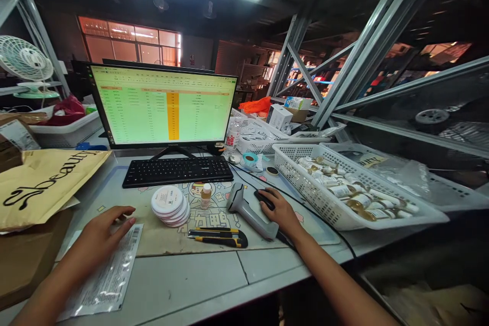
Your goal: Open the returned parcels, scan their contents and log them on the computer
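My right hand (280, 212) rests over a black computer mouse (265, 199), fingers wrapped on its top. Above a silver printed packet (118, 275) at the desk's left, my left hand (107, 232) hovers or lies with fingers loosely apart and nothing in them; contact with the packet cannot be made out. Between the hands are a stack of round white-lidded tubs (170, 205), a small amber bottle with a white cap (206, 195), yellow-and-black utility knives (219, 237) and a grey barcode scanner (250, 214). Behind them sits a black keyboard (178, 170).
A monitor (164, 107) showing a spreadsheet stands at the back. On the right, a white basket (317, 209) holds many small bottles. A yellow "Sbeauty" mailer (49, 183) lies on a cardboard box (34, 260) at left. The scanner's black cable crosses the right side.
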### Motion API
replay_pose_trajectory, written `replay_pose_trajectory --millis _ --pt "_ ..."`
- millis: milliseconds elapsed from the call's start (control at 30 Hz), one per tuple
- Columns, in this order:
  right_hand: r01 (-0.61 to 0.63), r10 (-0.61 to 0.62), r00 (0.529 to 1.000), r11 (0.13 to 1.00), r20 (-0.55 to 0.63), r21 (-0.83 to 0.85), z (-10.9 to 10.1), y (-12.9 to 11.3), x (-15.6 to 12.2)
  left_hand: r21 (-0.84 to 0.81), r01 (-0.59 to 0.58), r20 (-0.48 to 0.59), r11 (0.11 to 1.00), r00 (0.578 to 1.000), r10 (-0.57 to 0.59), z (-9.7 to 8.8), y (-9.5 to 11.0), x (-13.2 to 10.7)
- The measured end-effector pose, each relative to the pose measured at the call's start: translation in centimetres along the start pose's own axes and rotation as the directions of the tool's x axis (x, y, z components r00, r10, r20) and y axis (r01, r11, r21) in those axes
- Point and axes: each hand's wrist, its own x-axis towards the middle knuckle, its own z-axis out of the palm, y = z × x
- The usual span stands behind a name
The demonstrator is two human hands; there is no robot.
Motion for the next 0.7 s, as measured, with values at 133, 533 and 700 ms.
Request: replay_pose_trajectory --millis 133,533,700 --pt "-0.003 0.003 1.0 1.0 0.018 -0.009 -0.1 -0.1 0.0 -0.004 0.003 0.003 1.0 1.0 -0.003 0.1 -0.3 0.0" --pt "0.04 -0.045 0.997 0.996 0.056 0.083 -0.2 0.3 -0.1 0.012 0.0 0.029 1.0 1.0 -0.001 0.2 -0.5 0.1" --pt "0.032 -0.029 0.999 0.996 -0.037 0.08 0.1 0.9 0.1 0.097 -0.056 0.068 0.994 0.996 0.05 0.6 -1.7 -0.1"
